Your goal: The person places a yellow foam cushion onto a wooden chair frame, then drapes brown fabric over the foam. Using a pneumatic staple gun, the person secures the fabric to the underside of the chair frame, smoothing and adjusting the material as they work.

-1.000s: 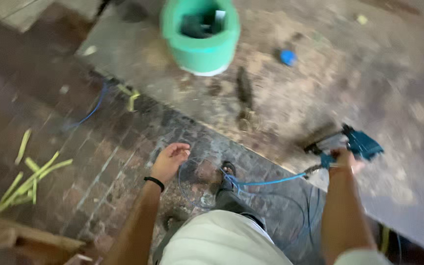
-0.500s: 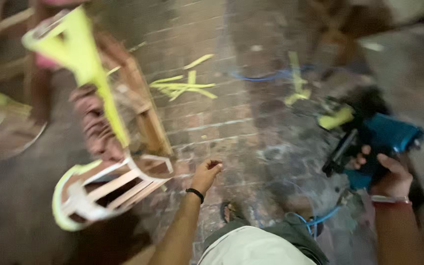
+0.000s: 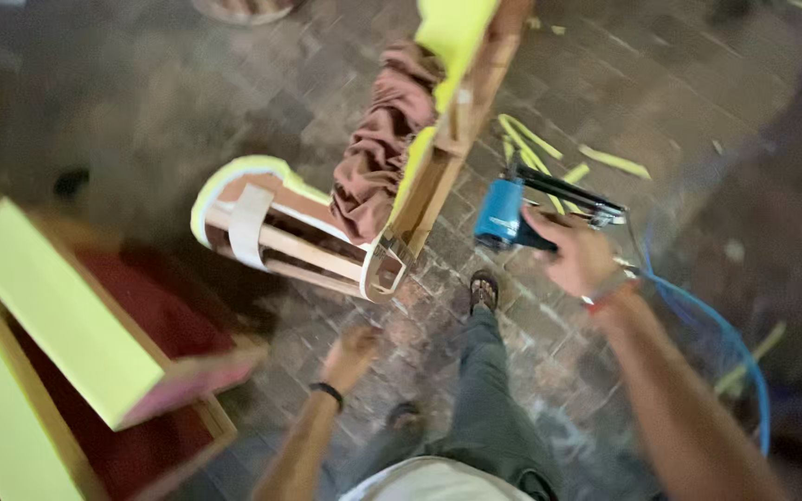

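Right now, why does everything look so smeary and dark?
In the head view, the whole picture is blurred by movement: the left hand is the most smeared, and the right hand with its blue tool is soft too. The corners sink into shadow, while the yellow foam shows up bright.

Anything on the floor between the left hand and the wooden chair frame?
Head view: only bare brick floor lies between the left hand and the wooden chair frame. The hand is empty, apart from the frame.
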Available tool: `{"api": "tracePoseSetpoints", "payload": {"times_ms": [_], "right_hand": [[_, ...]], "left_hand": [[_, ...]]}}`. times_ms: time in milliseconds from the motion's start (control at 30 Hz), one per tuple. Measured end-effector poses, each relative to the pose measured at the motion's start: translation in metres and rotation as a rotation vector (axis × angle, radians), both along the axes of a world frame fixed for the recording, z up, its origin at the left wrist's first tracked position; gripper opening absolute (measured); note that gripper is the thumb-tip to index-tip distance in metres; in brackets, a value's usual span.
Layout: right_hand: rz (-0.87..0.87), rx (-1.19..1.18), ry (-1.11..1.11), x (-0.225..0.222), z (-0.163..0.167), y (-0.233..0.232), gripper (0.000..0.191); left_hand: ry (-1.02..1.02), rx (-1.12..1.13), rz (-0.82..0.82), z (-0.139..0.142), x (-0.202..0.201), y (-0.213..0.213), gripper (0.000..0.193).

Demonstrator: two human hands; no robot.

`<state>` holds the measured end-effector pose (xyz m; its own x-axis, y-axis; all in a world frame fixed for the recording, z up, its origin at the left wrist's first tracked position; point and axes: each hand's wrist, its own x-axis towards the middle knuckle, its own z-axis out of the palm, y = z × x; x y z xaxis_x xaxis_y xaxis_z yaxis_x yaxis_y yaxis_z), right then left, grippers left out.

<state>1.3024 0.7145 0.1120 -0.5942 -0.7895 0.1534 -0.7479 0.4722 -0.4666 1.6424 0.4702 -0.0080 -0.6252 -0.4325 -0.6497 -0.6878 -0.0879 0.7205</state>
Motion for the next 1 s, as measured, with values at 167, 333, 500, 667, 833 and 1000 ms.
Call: {"api": "tracePoseSetpoints", "payload": {"times_ms": [167, 333, 500, 667, 833, 1000], "right_hand": [[0.289, -0.080, -0.181, -0.094, -0.037, -0.172, 0.077], [0.350, 0.201, -0.288, -0.119, -0.075, -0.289, 0.077], [0.458, -0.108, 0.074, -0.148, -0.147, -0.393, 0.072], [0.220, 0.405, 0.116, -0.186, -0.230, -0.421, 0.078], [0.480, 0.117, 0.404, -0.216, -0.273, -0.408, 0.083], [0.436, 0.291, 0.208, -0.217, -0.254, -0.414, 0.077]], "left_hand": [[0.026, -0.008, 0.383, -0.046, -0.051, -0.042, 0.029], [0.134, 0.182, 0.686, -0.084, -0.120, -0.060, 0.033], [0.103, 0.183, 0.967, -0.123, -0.169, -0.089, 0.037], [0.006, 0.644, 1.219, -0.163, -0.181, -0.111, 0.030], [0.125, 0.472, 1.285, -0.179, -0.184, -0.107, 0.036], [-0.050, 0.015, 1.341, -0.179, -0.194, -0.117, 0.038]]}}
